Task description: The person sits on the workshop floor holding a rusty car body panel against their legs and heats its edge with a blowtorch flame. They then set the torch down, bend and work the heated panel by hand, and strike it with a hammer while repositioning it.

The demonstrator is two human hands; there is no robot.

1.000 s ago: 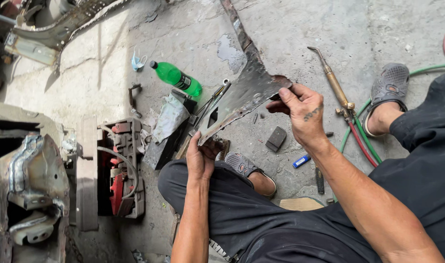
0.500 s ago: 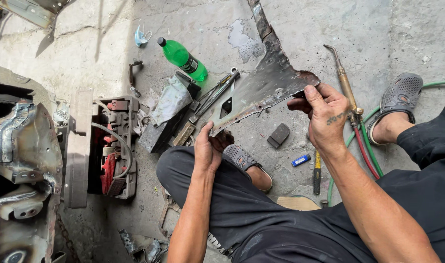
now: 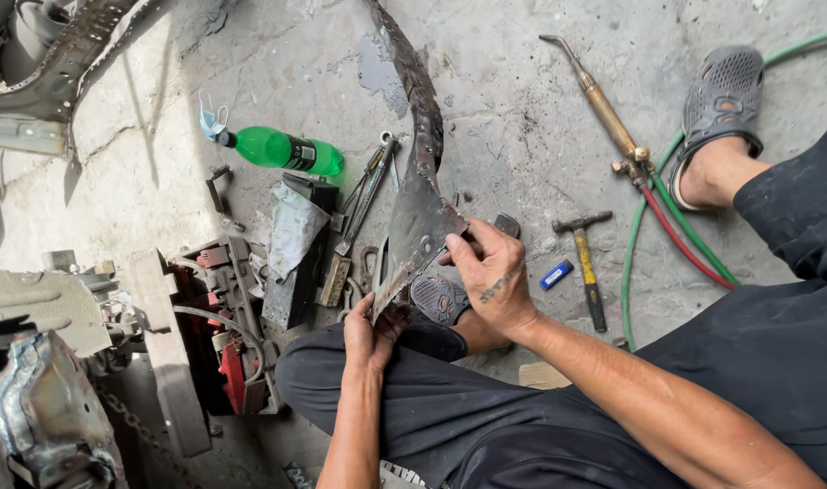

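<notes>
I crouch over a long, curved, rusty sheet-metal strip (image 3: 420, 195) that runs from my lap up to the top of the view. My left hand (image 3: 370, 331) grips its near pointed end just above my left knee. My right hand (image 3: 488, 272) clamps the wider flared part of the strip from the right, thumb on the top face. My sandalled left foot (image 3: 439, 299) shows beneath the strip, between my two hands.
On the concrete floor lie a hammer (image 3: 587, 263), a blue lighter (image 3: 556, 274), a brass torch (image 3: 604, 107) with green and red hoses (image 3: 653, 226), pliers and clamps (image 3: 359, 213), a green bottle (image 3: 282, 150), and rusty machinery (image 3: 210, 317) at left. My right foot (image 3: 717, 127) is at right.
The metal strip has swung from lying diagonally to standing more upright in the view. Both hands kept their grip on it, and the camera shifted so the hammer now shows.
</notes>
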